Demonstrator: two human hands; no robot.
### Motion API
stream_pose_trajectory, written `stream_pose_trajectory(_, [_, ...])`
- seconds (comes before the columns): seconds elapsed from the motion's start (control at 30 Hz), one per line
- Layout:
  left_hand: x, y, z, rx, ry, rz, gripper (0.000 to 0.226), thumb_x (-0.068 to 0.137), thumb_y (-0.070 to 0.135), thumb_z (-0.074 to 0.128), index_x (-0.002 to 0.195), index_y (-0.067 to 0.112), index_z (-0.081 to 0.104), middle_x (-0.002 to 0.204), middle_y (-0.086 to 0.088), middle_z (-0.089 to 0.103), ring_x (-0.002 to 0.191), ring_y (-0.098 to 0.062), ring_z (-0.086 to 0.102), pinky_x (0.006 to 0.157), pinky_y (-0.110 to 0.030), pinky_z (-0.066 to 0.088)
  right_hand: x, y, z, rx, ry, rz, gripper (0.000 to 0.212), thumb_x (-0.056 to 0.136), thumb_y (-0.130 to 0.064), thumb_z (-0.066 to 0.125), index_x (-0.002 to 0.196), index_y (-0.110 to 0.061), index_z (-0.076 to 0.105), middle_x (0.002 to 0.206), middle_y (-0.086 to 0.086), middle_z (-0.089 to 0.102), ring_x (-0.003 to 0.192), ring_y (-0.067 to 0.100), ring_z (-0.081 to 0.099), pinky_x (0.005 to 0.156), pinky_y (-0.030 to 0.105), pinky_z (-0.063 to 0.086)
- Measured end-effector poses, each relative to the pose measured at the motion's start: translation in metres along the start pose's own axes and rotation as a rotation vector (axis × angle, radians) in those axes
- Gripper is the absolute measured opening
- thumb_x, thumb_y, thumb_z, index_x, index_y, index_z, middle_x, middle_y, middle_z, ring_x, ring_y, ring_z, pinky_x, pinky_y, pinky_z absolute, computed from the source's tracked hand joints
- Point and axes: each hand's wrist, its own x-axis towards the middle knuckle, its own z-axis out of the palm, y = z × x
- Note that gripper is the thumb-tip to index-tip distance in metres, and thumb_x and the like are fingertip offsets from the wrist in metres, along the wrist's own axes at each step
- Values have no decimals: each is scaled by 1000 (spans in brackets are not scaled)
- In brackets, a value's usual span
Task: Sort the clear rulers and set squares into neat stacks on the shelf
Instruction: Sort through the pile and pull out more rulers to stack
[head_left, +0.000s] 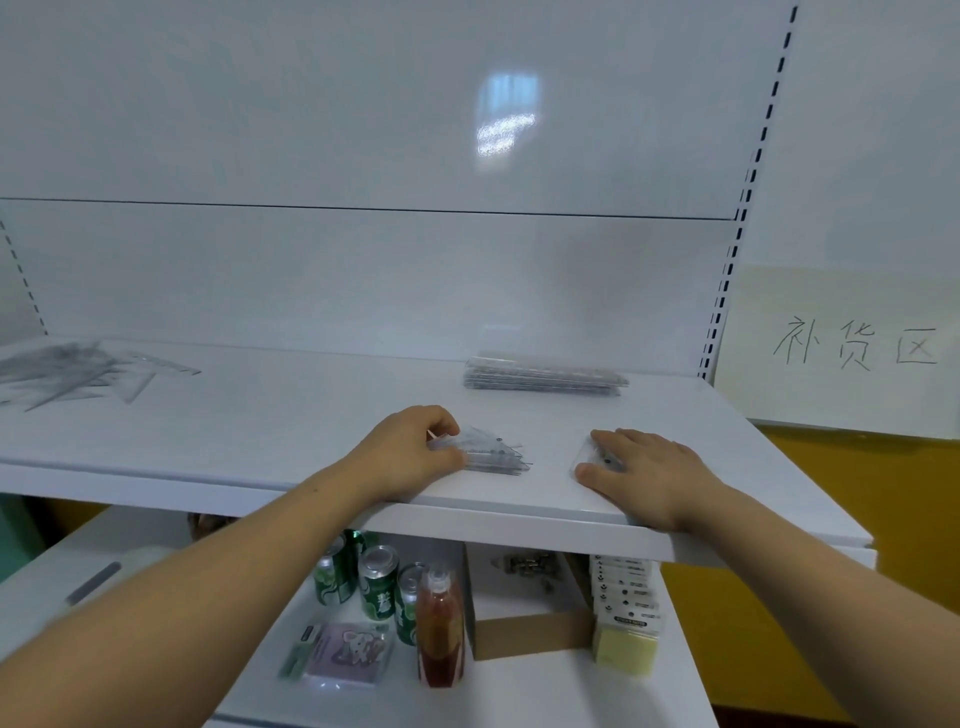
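On the white shelf (291, 410), my left hand (410, 452) grips the left end of a small stack of clear set squares (493, 452) lying near the front edge. My right hand (644, 467) lies flat, fingers spread, pressing on another clear piece (589, 457) to the right; only its left corner shows. A neat stack of clear rulers (545, 376) sits further back at the right. A loose, jumbled heap of clear rulers and set squares (67, 371) is spread over the shelf's far left.
A paper sign with handwritten characters (852, 348) hangs to the right of the shelf upright. The lower shelf holds green cans (376, 582), a red bottle (440, 629), a cardboard box (530, 631), packaged cards (626, 597) and a purple pack (353, 652).
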Motion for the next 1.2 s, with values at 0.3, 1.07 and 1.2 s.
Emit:
stream_pose_trajectory(0.3, [-4, -27, -38, 169, -149, -30, 62, 87, 54, 55, 140, 27, 39, 150, 7, 35, 136, -14, 33, 108, -27, 26, 31, -22, -31, -104, -148, 28, 78, 87, -75, 20, 151, -31, 19, 159, -2, 18, 146, 20, 16, 118, 49, 3])
stream_pose_trajectory(1.07, [-132, -378, -317, 309, 54, -471, 58, 86, 48, 59, 137, 24, 44, 147, 2, 40, 132, -19, 40, 105, -28, 31, 168, -531, 37, -43, -183, -423, 76, 90, -67, 32, 151, -24, 18, 158, 1, 20, 143, 24, 22, 115, 44, 22])
stream_pose_trajectory(1.2, [-140, -417, -338, 278, 82, -516, 57, 86, 47, 59, 137, 24, 44, 145, 1, 42, 125, -17, 45, 100, -28, 35, 190, -588, 51, -69, -177, -493, 74, 91, -65, 34, 151, -24, 18, 157, 2, 21, 143, 25, 24, 115, 42, 23])
